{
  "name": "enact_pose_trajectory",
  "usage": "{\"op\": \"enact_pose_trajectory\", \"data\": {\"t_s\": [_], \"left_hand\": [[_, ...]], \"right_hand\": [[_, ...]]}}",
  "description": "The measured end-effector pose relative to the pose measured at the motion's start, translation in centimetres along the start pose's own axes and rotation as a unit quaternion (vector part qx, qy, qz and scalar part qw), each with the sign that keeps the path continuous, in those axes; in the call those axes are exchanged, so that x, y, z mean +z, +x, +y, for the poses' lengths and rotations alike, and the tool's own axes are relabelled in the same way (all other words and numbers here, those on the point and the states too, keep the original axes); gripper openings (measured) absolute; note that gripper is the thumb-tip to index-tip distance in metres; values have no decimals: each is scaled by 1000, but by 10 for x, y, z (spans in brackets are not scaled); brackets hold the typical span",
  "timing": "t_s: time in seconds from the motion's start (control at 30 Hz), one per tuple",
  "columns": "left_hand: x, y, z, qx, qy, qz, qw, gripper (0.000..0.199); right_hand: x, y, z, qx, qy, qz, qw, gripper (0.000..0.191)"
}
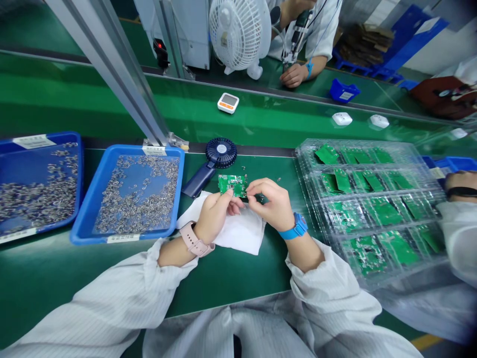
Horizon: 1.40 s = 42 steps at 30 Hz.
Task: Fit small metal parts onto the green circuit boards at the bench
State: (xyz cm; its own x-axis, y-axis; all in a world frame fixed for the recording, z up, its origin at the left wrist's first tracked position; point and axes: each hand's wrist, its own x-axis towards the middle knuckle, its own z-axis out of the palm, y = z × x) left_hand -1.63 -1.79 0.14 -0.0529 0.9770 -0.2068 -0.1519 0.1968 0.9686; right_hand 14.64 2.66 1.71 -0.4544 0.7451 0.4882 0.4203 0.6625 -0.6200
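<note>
Between the thumb and fingers of my left hand [216,213] is a green circuit board [231,183], held above a white cloth [244,233]. My right hand [274,201] is at the board's right edge, thumb and index finger pinched together; anything between them is too small to make out. A few tiny metal parts [244,169] lie just behind the board. To the left, a blue tray [76,226] holds many small metal parts. On the right, a clear plastic tray [322,219] has several green boards in its compartments.
Another blue tray of metal parts [80,164] stands at the far left. A dark handheld fan [221,152] lies behind the cloth. A metal post [122,64] rises at the back left. Co-workers' hands [294,75] show across the table and at the right edge.
</note>
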Motion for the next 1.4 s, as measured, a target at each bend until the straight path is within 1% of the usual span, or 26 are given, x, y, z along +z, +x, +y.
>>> {"op": "enact_pose_trajectory", "data": {"t_s": [0.13, 0.33, 0.73, 1.0, 1.1, 1.27, 1.4], "left_hand": [[0, 0, 0, -9, -8, 0, 1000, 45], [0, 0, -1, -17, -12, 4, 1000, 44], [-1, 1, 0, -26, -15, 0, 1000, 44], [-2, 1, 0, -21, -14, -8, 1000, 46], [-2, 1, 0, -20, -12, -8, 1000, 46], [-1, 1, -1, -23, -10, -1, 1000, 45], [0, 0, 0, -25, -9, 3, 1000, 44]], "right_hand": [[1, 1, 1, -16, 14, 12, 1000, 13], [7, 0, 4, 4, 19, 18, 1000, 13], [15, 0, 6, -8, 67, 63, 996, 17], [16, -2, 10, 24, 115, 63, 991, 16], [16, -2, 11, 22, 106, 63, 992, 16], [17, -2, 11, -10, 76, 58, 995, 17], [18, -2, 11, -8, 70, 57, 996, 18]]}}
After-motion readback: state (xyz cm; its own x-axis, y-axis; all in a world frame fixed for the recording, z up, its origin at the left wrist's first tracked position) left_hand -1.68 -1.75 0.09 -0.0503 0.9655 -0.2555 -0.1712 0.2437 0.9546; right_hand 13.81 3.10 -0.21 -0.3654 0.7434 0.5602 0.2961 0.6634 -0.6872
